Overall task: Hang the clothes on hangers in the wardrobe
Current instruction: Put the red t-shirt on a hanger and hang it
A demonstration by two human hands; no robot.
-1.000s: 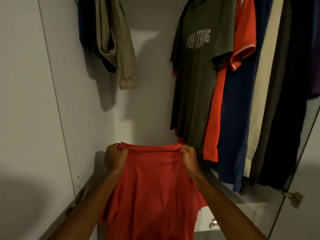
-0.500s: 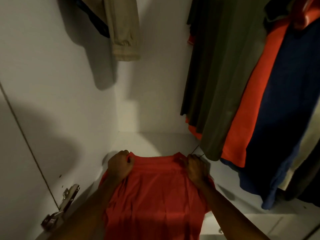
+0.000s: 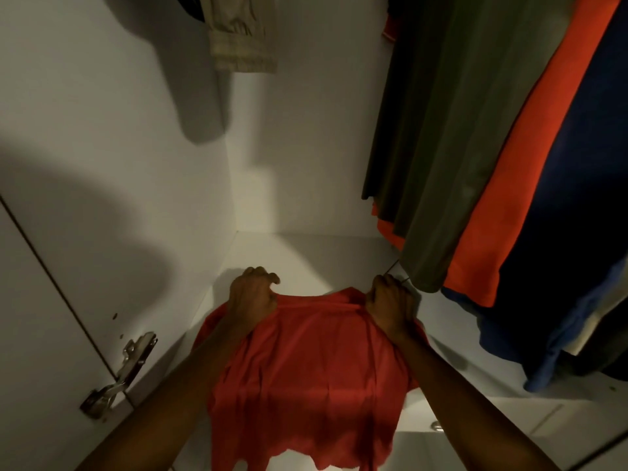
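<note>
A red shirt [image 3: 306,375] hangs in front of me, stretched between both hands over the white wardrobe floor [image 3: 306,256]. My left hand [image 3: 253,297] grips its top edge at the left, fingers curled round the cloth. At the right of that edge my right hand [image 3: 390,304] grips the fabric too, with a thin dark wire poking out above its knuckles. No hanger shows plainly. The shirt's lower part drops out of view between my forearms.
Hanging clothes fill the right side: an olive T-shirt [image 3: 441,130], an orange shirt [image 3: 509,181], a dark blue garment [image 3: 560,249]. A beige sleeve [image 3: 241,39] hangs at top centre. A metal door hinge [image 3: 119,375] sits low on the left wall.
My view has tipped downward and closer into the wardrobe. Both hands have kept their grip on the red shirt's top edge and lowered it toward the wardrobe floor.
</note>
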